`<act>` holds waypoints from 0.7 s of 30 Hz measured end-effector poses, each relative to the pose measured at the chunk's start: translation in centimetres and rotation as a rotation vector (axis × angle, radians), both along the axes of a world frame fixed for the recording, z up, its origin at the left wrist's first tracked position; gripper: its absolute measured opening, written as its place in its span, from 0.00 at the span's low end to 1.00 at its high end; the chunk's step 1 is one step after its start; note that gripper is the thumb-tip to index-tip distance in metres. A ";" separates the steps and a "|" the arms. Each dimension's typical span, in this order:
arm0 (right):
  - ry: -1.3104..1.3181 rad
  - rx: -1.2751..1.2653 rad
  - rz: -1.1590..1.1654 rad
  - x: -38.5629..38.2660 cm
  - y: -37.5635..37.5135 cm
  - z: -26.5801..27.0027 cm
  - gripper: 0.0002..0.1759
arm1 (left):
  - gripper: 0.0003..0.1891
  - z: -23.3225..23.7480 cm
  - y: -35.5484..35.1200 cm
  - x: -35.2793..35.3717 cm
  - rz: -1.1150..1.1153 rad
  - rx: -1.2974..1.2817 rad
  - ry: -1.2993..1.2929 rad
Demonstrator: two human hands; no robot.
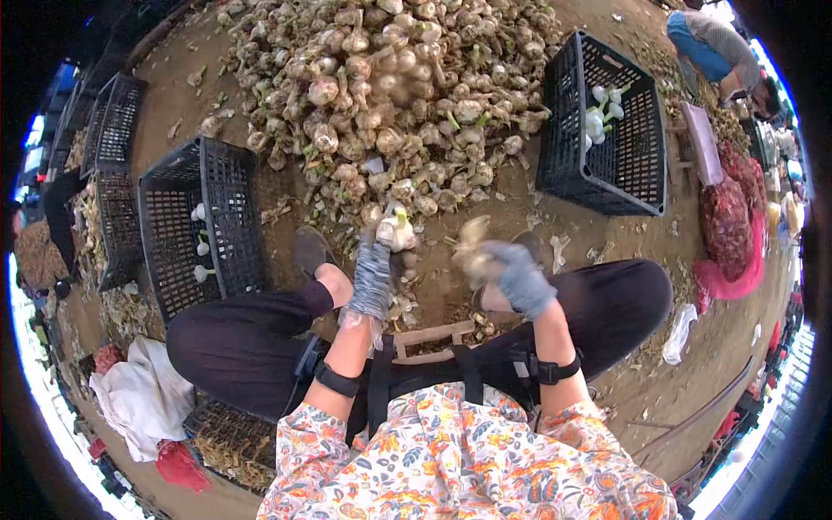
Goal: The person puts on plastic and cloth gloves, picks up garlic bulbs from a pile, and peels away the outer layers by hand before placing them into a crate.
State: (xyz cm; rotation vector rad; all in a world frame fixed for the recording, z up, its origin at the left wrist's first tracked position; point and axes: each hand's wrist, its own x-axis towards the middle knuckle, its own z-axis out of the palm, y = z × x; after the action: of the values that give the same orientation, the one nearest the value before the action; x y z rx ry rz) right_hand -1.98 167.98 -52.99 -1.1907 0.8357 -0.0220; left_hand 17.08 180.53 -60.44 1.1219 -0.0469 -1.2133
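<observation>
My left hand (373, 276), in a grey glove, is closed on a white, cleaned garlic bulb (399, 232) with a short green stem. It is just in front of a big heap of unpeeled garlic (381, 130). To the right, my gloved right hand (522, 279) is smeared by motion, its fingers bent round a light brown, papery piece of garlic skin (473, 250). The blur hides the exact shape of that piece. The two hands are apart, both above the dirt floor between my feet.
Black plastic crates stand on my left (231, 221) and right (646, 186), each with several white garlic bulbs inside. A wooden frame (433, 338) lies between my legs. Farther right are a red mesh sack (728, 221) and a bent-over person (715, 52). White cloth (143, 390) lies at left.
</observation>
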 end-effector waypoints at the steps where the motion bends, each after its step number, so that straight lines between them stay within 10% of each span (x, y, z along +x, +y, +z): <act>1: 0.222 -0.441 0.334 -0.2 0.8 -0.8 0.25 | 0.19 1.6 -0.7 -0.3 0.019 0.033 0.162; 2: 0.448 -0.884 0.666 0.7 1.7 -0.7 0.25 | 0.19 2.6 -1.3 -0.5 0.035 0.063 0.326; 4: 0.511 -0.765 0.606 2.5 1.4 0.3 0.26 | 0.20 3.1 -1.4 -0.9 0.002 -0.001 0.276; 7: 0.056 -0.725 -0.136 4.0 1.7 -0.2 0.24 | 0.21 4.4 -1.0 -1.6 0.015 -0.017 0.225; 16: -0.128 -0.657 -0.413 5.4 3.5 -2.9 0.07 | 0.23 3.9 -0.3 -3.1 -0.020 -0.001 -0.151; 21: -0.061 -0.186 -0.605 4.5 1.7 -3.7 0.06 | 0.29 5.2 0.1 -2.8 -0.231 -0.141 0.033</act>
State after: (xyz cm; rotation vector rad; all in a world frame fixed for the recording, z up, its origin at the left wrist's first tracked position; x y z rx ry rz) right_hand 2.52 169.66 -56.74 -1.0635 1.1302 -0.6383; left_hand 14.25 180.66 -55.20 0.9921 -0.2389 -1.4104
